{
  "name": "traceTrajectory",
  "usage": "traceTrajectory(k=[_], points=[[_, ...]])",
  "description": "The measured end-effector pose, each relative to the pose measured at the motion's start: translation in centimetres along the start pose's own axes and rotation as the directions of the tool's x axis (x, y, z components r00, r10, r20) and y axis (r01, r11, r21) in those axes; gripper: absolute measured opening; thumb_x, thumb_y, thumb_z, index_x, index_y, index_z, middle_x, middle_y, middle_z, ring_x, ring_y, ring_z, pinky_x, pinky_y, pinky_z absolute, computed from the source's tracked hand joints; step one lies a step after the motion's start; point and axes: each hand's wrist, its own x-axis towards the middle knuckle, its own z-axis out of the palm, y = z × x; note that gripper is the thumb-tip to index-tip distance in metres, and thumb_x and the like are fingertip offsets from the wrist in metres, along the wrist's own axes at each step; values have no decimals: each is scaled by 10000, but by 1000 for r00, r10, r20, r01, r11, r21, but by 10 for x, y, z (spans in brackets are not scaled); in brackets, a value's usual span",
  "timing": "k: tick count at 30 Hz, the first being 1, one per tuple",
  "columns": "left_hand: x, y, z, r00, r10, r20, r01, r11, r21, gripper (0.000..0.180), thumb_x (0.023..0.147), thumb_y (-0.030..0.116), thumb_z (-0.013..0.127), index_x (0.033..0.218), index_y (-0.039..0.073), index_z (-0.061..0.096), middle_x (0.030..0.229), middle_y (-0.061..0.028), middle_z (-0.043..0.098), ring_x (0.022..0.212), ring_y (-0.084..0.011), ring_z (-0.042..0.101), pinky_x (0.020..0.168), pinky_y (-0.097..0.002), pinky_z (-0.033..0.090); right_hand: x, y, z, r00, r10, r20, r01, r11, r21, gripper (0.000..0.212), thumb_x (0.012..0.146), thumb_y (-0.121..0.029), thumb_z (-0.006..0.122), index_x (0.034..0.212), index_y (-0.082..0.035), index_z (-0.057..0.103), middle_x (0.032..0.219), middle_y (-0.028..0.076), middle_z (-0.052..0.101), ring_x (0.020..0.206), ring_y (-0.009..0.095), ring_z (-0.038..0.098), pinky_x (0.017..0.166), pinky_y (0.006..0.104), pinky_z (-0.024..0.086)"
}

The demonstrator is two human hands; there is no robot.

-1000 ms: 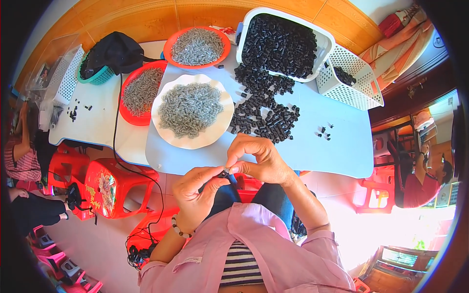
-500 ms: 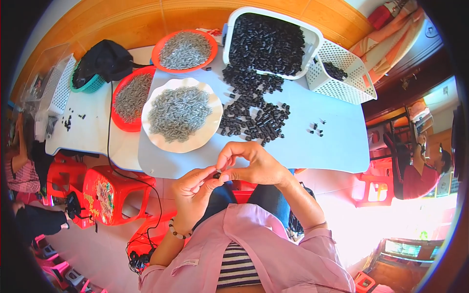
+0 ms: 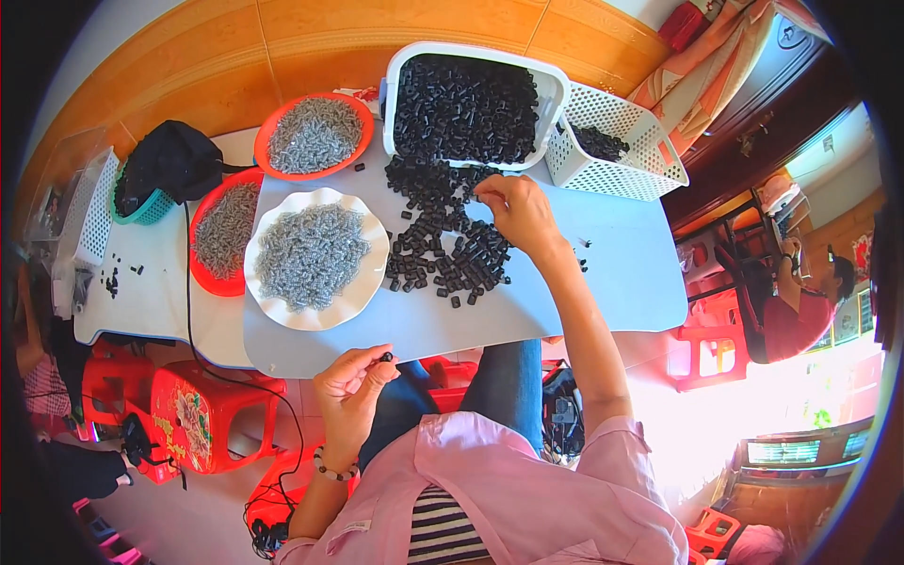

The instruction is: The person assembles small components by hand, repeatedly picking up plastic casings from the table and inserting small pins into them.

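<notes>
My left hand [image 3: 350, 386], a beaded bracelet at its wrist, is closed in front of the table edge. Between its thumb and fingertips is a small black cylindrical part [image 3: 386, 357]. My right hand [image 3: 520, 218] reaches over the table, fingers pinched together at the right side of the loose heap of black parts [image 3: 443, 247]. Whatever lies between those fingertips is too small to make out. Beside the heap stands a scalloped white plate [image 3: 374, 282] filled with small clear-grey pieces [image 3: 311, 254]. The heap spreads from a white tub [image 3: 557, 99] piled with black parts.
Two red plates, one at the back [image 3: 266, 158] and one at the left [image 3: 202, 273], hold more clear-grey pieces. Right of the tub sits a perforated white basket [image 3: 612, 179]. A black cable [image 3: 190, 311] crosses the table's left side. Red stools [image 3: 202, 414] stand below; another person [image 3: 791, 311] sits at right.
My hands were together in front of the table; they have parted. My right hand has moved forward to the black heap. My left hand keeps the black part. The view has shifted.
</notes>
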Motion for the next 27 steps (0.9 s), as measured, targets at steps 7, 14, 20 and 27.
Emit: traceTrajectory(k=[7,14,20,27], points=[[4,2,1,999,-33,-15,33,999,-7,239,899,10,713,1126,-64,696,994,-109,684,874,-167,681,794,-301,593,11,9,18,986,-128,111,144,978,-148,183,815,-31,673,944,-133,751,873,101,700,912,339,615,807,418,526],[7,2,5,1000,7,27,-8,1000,20,231,920,-26,668,1147,-57,691,978,-122,691,848,-151,679,741,-253,541,14,0,29,975,-167,145,189,970,-151,123,799,-19,660,885,-105,676,834,105,665,909,356,614,757,462,503],[20,2,30,992,31,120,-37,998,48,201,906,47,696,1095,-16,721,915,-95,718,822,-122,682,737,-258,539,-4,-5,13,994,-79,71,80,997,-11,193,798,-4,690,981,-60,717,867,113,713,816,297,630,745,402,506],[23,10,36,988,78,135,-95,988,121,205,910,80,708,1093,-12,722,929,-108,726,828,-146,704,742,-271,554,-41,-43,-18,934,229,273,-349,740,575,151,858,-9,713,1006,4,741,827,26,706,739,64,608,676,217,475]])
